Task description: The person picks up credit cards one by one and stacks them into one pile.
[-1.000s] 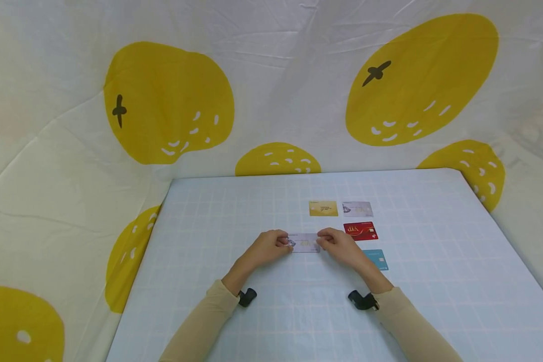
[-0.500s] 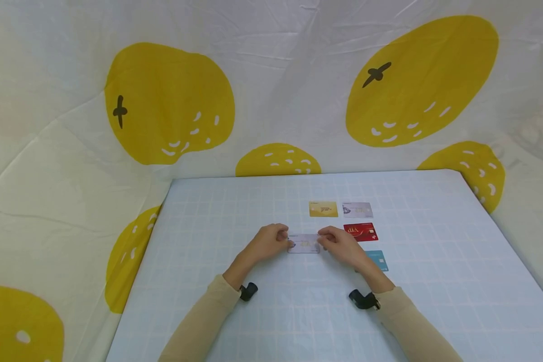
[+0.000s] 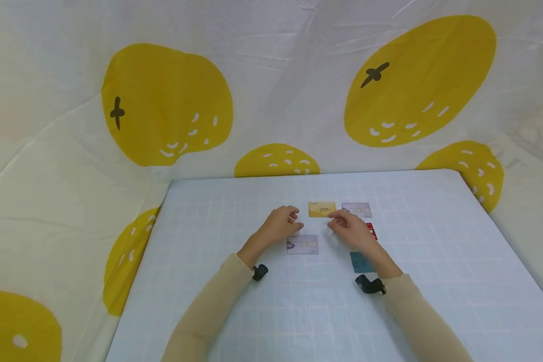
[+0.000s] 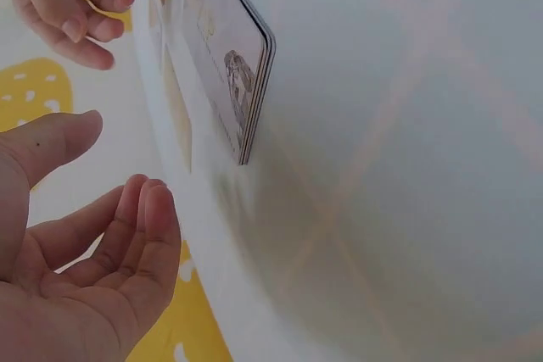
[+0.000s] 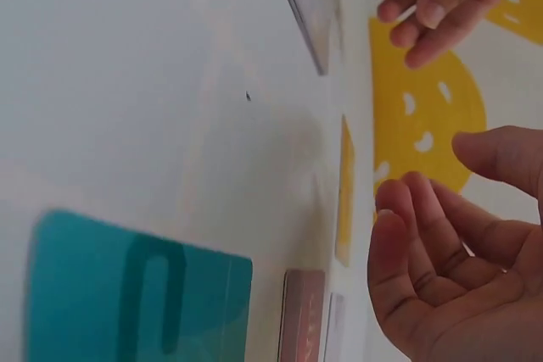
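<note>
- Backdrop (image 3: 289,105): white sheeting printed with large yellow fruit shapes, creased, behind and to the left of the work surface
- Table (image 3: 271,317): covered with a pale blue cloth bearing a faint grid of lines
- My left hand (image 3: 277,224): raised above the cloth, thumb spread away from loosely bent fingers, grip slack and holding nothing; it is just beyond and to the left of the lilac stack, apart from it in the left wrist view
- My right hand (image 3: 350,231): also raised, thumb and bent fingers apart, grip slack and holding nothing; in the head view its fingertips overlap a corner of the gold card, though the right wrist view shows a gap
- Lilac stack (image 3: 303,245): flat on the cloth between my forearms, several card layers visible at its edge in the left wrist view; exact count unclear
- Gold card (image 3: 320,209): in the back row, left position
- Far lilac card (image 3: 358,209): just beside it on the right
- Red card (image 3: 371,230): nearer to me, mostly hidden by my right hand in the head view
- Teal card (image 3: 361,263): nearer again, partly beneath my right forearm in that view
- Sleeves (image 3: 212,306): beige, on both arms
</note>
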`<move>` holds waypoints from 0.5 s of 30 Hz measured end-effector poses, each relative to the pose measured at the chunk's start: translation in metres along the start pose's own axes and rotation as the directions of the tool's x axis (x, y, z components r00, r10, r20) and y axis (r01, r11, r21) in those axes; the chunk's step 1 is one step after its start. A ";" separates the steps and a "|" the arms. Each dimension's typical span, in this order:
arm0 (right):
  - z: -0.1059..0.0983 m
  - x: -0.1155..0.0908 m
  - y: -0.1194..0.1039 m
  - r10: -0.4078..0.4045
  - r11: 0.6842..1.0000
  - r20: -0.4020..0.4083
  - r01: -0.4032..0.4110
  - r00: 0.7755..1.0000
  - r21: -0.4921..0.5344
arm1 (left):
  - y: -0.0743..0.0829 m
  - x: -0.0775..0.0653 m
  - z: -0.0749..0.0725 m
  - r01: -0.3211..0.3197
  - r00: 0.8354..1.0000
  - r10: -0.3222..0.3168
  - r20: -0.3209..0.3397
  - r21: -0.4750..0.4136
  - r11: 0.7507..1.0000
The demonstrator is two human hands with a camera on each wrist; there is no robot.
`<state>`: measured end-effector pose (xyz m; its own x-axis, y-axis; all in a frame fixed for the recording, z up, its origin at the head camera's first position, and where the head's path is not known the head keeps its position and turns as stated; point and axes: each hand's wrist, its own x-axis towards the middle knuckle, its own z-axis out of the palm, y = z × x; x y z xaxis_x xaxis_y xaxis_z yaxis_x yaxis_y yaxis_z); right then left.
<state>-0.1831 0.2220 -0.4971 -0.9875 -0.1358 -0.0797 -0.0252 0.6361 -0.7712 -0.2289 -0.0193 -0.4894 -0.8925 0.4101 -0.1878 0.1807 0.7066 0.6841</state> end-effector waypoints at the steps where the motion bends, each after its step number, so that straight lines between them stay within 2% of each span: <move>1: -0.002 0.002 0.001 -0.003 1.000 -0.002 0.003 1.000 0.001 | 0.001 0.003 0.000 0.005 1.000 -0.005 0.001 0.004 1.000; 7: -0.018 0.017 0.010 -0.022 1.000 -0.021 0.022 1.000 0.009 | 0.004 0.027 0.002 -0.042 0.999 0.042 -0.009 0.039 0.998; 10: -0.023 0.026 0.014 -0.005 1.000 -0.026 0.005 1.000 0.011 | 0.004 0.038 0.003 -0.071 0.997 0.071 -0.007 0.053 0.996; 15: -0.025 0.043 0.019 0.040 0.999 -0.007 -0.040 0.999 0.003 | 0.004 0.051 0.005 -0.085 0.996 0.086 -0.004 0.094 0.992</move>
<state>-0.2301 0.2466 -0.4994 -0.9889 -0.1048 -0.1055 0.0144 0.6387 -0.7693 -0.2715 0.0072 -0.4996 -0.8752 0.4672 -0.1257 0.2941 0.7201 0.6284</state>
